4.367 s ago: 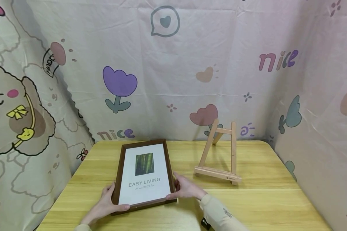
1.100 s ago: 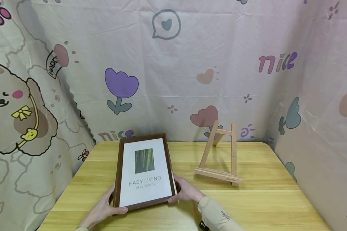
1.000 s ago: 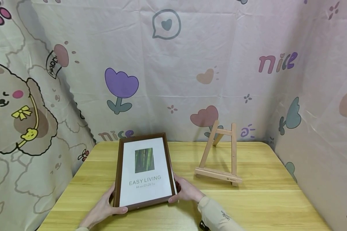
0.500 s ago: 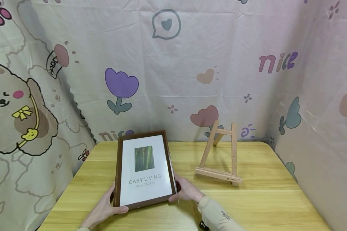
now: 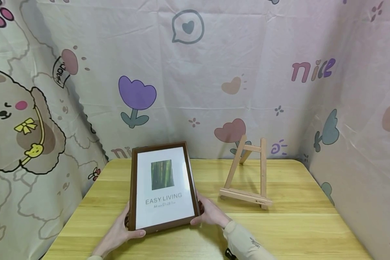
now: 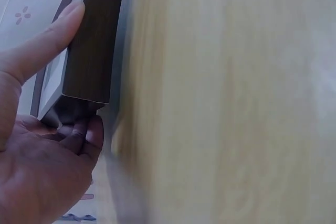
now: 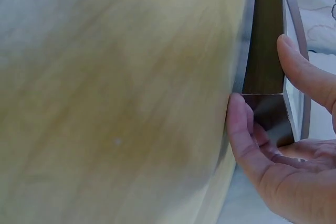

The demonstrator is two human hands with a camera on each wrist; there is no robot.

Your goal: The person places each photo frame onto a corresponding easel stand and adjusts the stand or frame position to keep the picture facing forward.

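Note:
A dark brown picture frame [image 5: 162,187] tilts up from the table at the left of the head view, its far end raised. Behind its glass is a white sheet with a green forest picture and the words EASY LIVING. My left hand [image 5: 118,231] grips the near left corner, thumb on the front edge; in the left wrist view the fingers [image 6: 84,135] curl at the corner's underside. My right hand [image 5: 209,213] grips the near right corner, its thumb [image 7: 302,69] along the edge and fingers under it. A light wooden tabletop easel [image 5: 245,195] stands to the right, apart from both hands.
The wooden table [image 5: 299,231] has pale yellow grain and rounded far corners. Behind and at both sides hangs a printed cloth [image 5: 195,65] with flowers and a cartoon bear. A small black item [image 5: 229,254] shows by the right sleeve.
The picture frame's far end has risen, so it leans more steeply toward me. Both hands keep their grip on the near corners, and the easel has stayed in place.

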